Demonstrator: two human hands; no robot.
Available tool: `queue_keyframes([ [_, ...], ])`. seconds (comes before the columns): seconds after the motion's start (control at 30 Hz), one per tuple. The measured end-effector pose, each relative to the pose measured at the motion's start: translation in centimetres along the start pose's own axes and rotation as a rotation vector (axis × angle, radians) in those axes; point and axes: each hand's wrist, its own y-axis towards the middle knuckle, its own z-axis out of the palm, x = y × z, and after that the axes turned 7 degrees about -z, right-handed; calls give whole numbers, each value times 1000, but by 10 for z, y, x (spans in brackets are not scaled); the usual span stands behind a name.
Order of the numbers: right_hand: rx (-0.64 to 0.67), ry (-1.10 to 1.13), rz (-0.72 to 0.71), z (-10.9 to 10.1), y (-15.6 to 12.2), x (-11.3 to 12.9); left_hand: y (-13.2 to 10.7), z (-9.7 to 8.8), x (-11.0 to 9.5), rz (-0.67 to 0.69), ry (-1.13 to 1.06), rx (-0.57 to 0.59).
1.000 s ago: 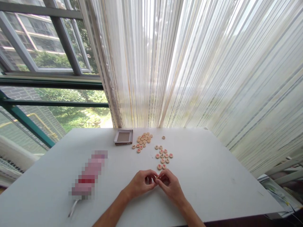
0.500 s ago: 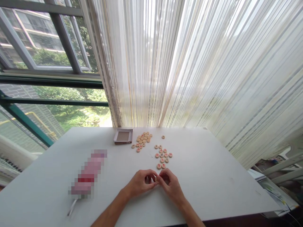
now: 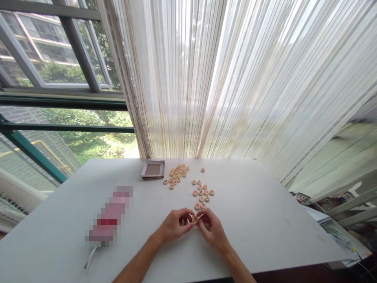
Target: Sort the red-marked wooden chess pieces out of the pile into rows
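Observation:
Between the fingertips of both hands is a round wooden Chinese chess piece (image 3: pixel 194 219), its face with a red character turned toward me. My left hand (image 3: pixel 176 225) pinches it from the left, and my right hand (image 3: pixel 212 228) pinches it from the right. Just beyond the fingers lie two pieces with red characters (image 3: pixel 197 206), side by side. Farther back, a loose group of Chinese chess pieces (image 3: pixel 201 192) shows red and dark characters. To its left is a pile of pieces (image 3: pixel 179 171), mostly with plain faces up.
An open shallow box (image 3: pixel 153 169) stands at the back of the white table (image 3: pixel 250 228). One lone piece (image 3: pixel 202 170) lies near the back edge. A pixelated pink item (image 3: pixel 112 216) is on the left. Behind hang sheer striped curtains (image 3: pixel 182 78) beside an open window.
The piece between my fingers has turned so that its red-marked face shows, where before the fingers mostly hid it. Both hands stay in nearly the same place.

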Motion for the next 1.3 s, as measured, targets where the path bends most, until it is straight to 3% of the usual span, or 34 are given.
queue_keyframes([
  [0.27,-24,21,-66,4,0,-5,0,-2,-3,-13,-63,-6],
  [1.3,-4,16,-88,4,-1,-6,-1,-5,-6,30,-56,17],
])
